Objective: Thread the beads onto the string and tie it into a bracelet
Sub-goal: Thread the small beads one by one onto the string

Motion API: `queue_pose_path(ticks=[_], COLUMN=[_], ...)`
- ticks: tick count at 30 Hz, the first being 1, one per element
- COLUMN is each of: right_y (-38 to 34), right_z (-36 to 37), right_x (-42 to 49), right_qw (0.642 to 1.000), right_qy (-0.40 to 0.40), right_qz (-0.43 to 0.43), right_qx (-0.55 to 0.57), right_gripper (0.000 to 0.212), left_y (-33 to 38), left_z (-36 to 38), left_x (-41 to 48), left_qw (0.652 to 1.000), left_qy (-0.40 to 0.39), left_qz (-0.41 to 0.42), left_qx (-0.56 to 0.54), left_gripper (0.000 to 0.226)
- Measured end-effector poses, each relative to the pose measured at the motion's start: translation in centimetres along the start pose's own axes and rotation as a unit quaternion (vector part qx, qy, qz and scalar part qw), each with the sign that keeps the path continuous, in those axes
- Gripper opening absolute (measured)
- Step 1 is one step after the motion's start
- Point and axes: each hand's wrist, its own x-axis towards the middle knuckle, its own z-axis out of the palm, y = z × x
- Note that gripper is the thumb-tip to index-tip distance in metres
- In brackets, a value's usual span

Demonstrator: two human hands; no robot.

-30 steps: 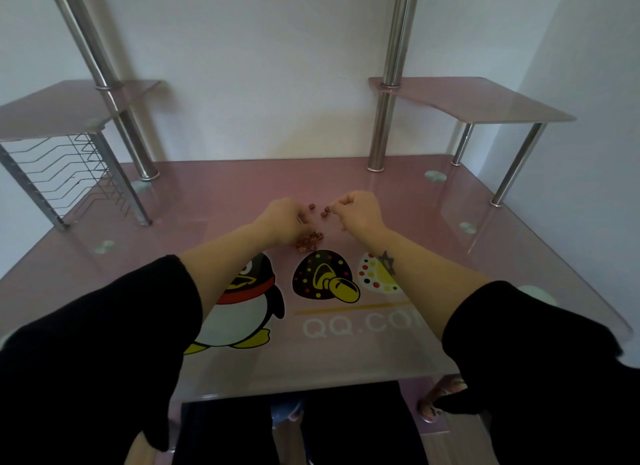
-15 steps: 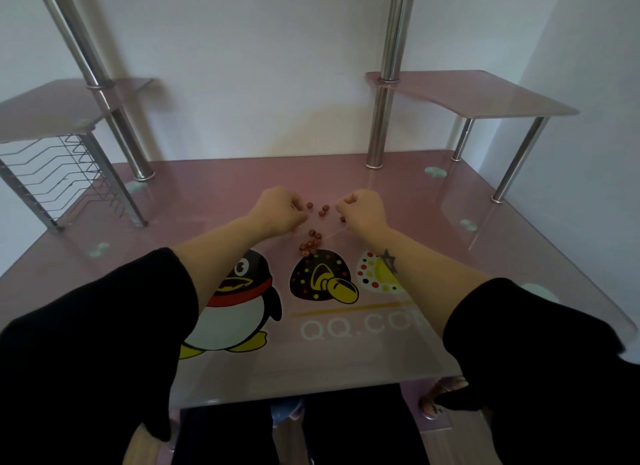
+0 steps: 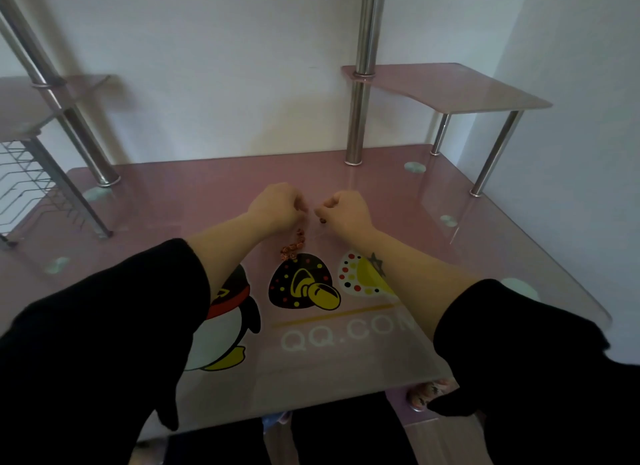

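Both my hands hover close together over the middle of the pink glass table (image 3: 415, 256). My left hand (image 3: 277, 206) has its fingers curled, and a strand of small reddish-brown beads (image 3: 293, 247) hangs from it down to the table. My right hand (image 3: 346, 210) is curled too, with one red bead (image 3: 323, 220) at its fingertips. A thin clear string (image 3: 317, 236) is faintly visible below the right hand. The fingertips of both hands are turned away from me, so the exact pinch is hidden.
Cartoon stickers, a penguin (image 3: 221, 326) and a spotted mushroom (image 3: 301, 284), lie under the glass near me. Chrome posts (image 3: 360, 83) rise at the back. A raised pink shelf (image 3: 450, 87) stands at right and a wire rack (image 3: 31, 187) at left.
The loose beads that lay between my hands are no longer seen there. My hands have drawn closer together, and the beaded strand now hangs from my left hand.
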Motion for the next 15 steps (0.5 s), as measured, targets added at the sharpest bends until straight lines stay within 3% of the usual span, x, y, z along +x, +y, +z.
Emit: queue_pose_path(ticks=[9,15], right_y=[-0.2,-1.6], right_z=[-0.1,0.3], right_x=[-0.3,-0.5], right_qw=[1.000,0.998], right_qy=[0.005,-0.002], right_qz=[-0.008,-0.005], right_qx=[0.004,0.059], right_gripper=[0.018,0.013], left_y=[-0.9,-2.4], left_z=[0.1,-1.7], left_x=[-0.4,-1.4], left_qw=[1.000,0.991], left_qy=[-0.003,0.061], left_qz=[-0.018,-0.047], left_qx=[-0.013,-0.111], left_gripper=[0.015,0.015])
